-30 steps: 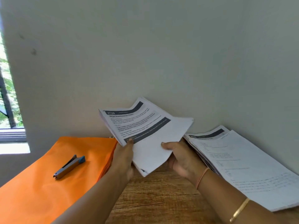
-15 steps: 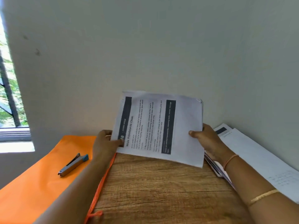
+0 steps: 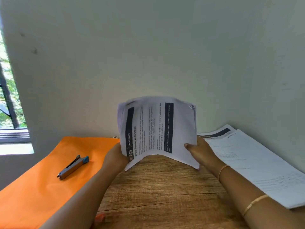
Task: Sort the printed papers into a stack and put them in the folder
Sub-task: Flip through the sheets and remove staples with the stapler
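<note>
A bundle of printed papers (image 3: 156, 128) with dark header bars stands nearly upright over the wooden table, its lower edge bowed upward. My left hand (image 3: 116, 156) grips its lower left corner, and my right hand (image 3: 198, 150) grips its lower right edge with the thumb on the front sheet. An orange folder (image 3: 41, 179) lies flat on the left of the table. More printed papers (image 3: 257, 164) lie spread at the right, beside the wall.
A grey stapler (image 3: 73, 166) with a blue tip lies on the orange folder. The wooden table (image 3: 158, 192) runs up to a pale wall (image 3: 148, 55) just behind the papers. A window (image 3: 9, 104) is at far left.
The held bundle has turned from lying tilted to standing on its side, then tipped more upright and bowed. My two hands have come closer together on its lower edge.
</note>
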